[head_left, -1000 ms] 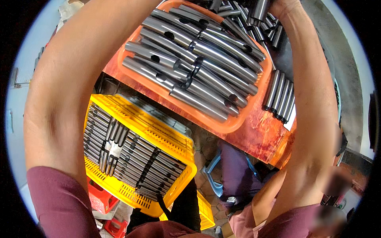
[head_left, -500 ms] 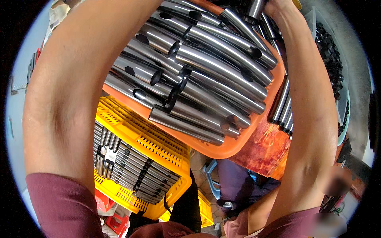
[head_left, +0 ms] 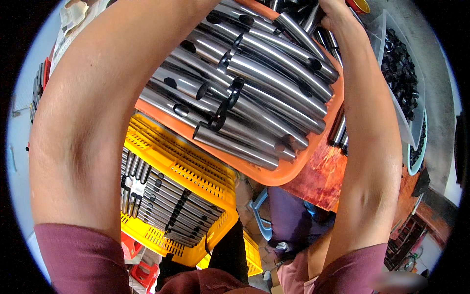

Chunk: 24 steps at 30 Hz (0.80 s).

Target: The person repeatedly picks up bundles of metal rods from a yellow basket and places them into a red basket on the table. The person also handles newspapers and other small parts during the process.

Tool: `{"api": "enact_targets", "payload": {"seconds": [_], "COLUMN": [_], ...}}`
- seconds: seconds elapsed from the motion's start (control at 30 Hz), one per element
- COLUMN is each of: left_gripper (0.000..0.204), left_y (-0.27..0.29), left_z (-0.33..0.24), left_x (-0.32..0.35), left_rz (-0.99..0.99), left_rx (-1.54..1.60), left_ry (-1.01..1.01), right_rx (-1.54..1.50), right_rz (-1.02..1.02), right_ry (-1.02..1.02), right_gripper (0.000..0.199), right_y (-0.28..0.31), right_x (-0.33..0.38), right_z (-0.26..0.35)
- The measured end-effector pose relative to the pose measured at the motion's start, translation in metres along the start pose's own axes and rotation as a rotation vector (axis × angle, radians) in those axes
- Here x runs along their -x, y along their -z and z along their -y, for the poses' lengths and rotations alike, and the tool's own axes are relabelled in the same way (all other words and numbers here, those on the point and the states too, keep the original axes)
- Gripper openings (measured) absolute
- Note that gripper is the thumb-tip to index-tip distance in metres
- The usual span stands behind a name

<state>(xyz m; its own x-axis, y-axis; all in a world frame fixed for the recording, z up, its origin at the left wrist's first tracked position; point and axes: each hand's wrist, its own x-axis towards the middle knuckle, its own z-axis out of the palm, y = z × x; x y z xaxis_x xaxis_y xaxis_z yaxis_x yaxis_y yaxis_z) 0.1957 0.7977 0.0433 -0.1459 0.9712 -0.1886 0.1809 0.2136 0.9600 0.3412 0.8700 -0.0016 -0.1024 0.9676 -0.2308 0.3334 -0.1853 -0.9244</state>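
At the top edge, my right hand [head_left: 334, 11] is partly cut off by the frame. Its visible fingers look curled against a shiny metal tube [head_left: 312, 20]. My left forearm [head_left: 93, 93] reaches up and out of the picture, so my left hand is not seen. Between my arms, an orange plastic basin [head_left: 281, 177] holds several polished metal tubes [head_left: 274, 81] with dark holes and open ends. More metal tubes [head_left: 338, 134] lie beside the basin, next to my right forearm [head_left: 372, 132].
Below the basin stands a yellow slotted crate [head_left: 196, 183] packed with tubes. To the right are a clear bin [head_left: 409, 125] of small black parts and a pale blue basin [head_left: 414, 169]. A red-orange tabletop [head_left: 318, 181] borders a seated person's dark trousers [head_left: 291, 220] and a blue stool [head_left: 259, 215].
The tube by my right hand has shifted slightly and less of it shows. My right forearm has moved a little left. The basin and crate appear slightly shifted in the view.
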Motion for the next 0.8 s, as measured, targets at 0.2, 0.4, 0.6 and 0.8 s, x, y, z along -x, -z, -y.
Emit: {"api": "enact_targets", "payload": {"seconds": [0.2,0.4,0.6,0.8], "left_gripper": [0.038,0.037,0.036,0.031], "left_y": [0.011,0.056,0.109,0.233], "left_z": [-0.002,-0.008,0.005,0.029], "left_x": [0.03,0.087,0.146,0.295], "left_rz": [-0.061,-0.174,-0.269,-0.268], "left_rx": [0.018,-0.268,-0.441,-0.512], "left_ry": [-0.008,-0.17,-0.497,-0.325], "right_rx": [-0.077,0.702,0.734,0.576], "right_rz": [0.147,-0.075,-0.228,-0.066], "right_ry": [-0.055,0.337,0.323,0.324], "right_gripper": [0.038,0.038,0.066,0.067], "right_y": [-0.004,-0.003,0.058,-0.003], "right_x": [0.022,0.014,0.019,0.161], "right_z": [0.005,-0.004,0.022,0.104]}}
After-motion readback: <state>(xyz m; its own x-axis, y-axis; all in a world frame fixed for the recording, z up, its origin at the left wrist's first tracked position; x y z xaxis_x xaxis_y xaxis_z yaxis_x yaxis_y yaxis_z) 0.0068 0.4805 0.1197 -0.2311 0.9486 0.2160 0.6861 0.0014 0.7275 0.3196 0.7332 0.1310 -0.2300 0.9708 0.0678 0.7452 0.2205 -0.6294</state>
